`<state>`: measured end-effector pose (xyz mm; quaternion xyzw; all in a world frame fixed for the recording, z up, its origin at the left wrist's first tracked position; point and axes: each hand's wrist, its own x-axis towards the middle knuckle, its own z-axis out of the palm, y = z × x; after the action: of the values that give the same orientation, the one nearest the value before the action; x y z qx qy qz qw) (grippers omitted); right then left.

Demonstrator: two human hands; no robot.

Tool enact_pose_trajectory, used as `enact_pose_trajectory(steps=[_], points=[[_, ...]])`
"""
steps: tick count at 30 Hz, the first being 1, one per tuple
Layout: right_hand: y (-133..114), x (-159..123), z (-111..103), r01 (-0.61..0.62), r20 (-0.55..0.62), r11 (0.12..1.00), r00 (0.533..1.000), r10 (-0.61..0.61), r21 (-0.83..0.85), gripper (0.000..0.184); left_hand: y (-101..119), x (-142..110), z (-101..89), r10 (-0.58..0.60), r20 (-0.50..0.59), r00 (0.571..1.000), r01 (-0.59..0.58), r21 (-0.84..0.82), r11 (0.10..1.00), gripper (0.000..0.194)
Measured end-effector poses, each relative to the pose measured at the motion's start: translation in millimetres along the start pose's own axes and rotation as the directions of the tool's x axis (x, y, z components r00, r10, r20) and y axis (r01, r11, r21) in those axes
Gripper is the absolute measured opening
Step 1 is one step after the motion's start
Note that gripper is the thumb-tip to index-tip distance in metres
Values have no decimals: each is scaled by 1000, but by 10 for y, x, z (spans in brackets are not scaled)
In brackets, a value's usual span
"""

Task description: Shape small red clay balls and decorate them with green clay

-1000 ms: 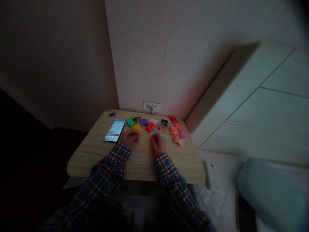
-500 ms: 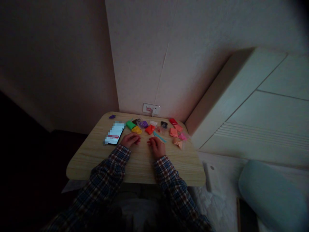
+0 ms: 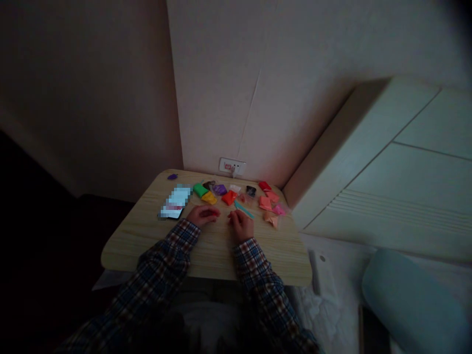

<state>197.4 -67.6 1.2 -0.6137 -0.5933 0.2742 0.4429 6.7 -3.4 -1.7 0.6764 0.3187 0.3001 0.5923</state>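
Observation:
My left hand [image 3: 202, 215] is over the middle of the table, its fingers curled round a small red lump of modelling clay [image 3: 217, 214] that shows at the fingertips. Facing it across a small gap, my right hand [image 3: 242, 227] has thumb and fingers pinched together; what they hold, if anything, is too small to make out. Just beyond the right fingers lies a flat light-blue strip [image 3: 244, 209]. An orange-red packet [image 3: 229, 197] and a yellow packet [image 3: 209, 197] lie behind the hands.
A lit phone [image 3: 177, 200] lies left of my left hand. Green [image 3: 200, 190], purple [image 3: 220, 190] and black [image 3: 251, 191] packets line the back of the wooden table [image 3: 147, 246]. Several pink and peach packets [image 3: 265, 202] lie at right. A wall socket [image 3: 232, 166] holds a plug.
My left hand has shifted slightly right, nearer my right hand, and the red lump shows further out at its fingertips. My right hand has barely moved. The view has tilted a little.

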Motion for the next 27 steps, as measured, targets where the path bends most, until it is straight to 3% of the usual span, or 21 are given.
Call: enact_pose_trajectory(steps=[7,20,27], points=[[34,1,15,29,-23,999,999,-28,33,28,-9,-2,-27,-35,-9,999,35,-27,999,31],[5,-11,7,30,-52,999,998,-29,21,27,-88,7,-43,11,-97,995,-16,-45,999,32],[30,12,12,11,-25,1000,1000,-12,-22,29,6,-37,-61,-35,-54,998,31,-66,997,30]])
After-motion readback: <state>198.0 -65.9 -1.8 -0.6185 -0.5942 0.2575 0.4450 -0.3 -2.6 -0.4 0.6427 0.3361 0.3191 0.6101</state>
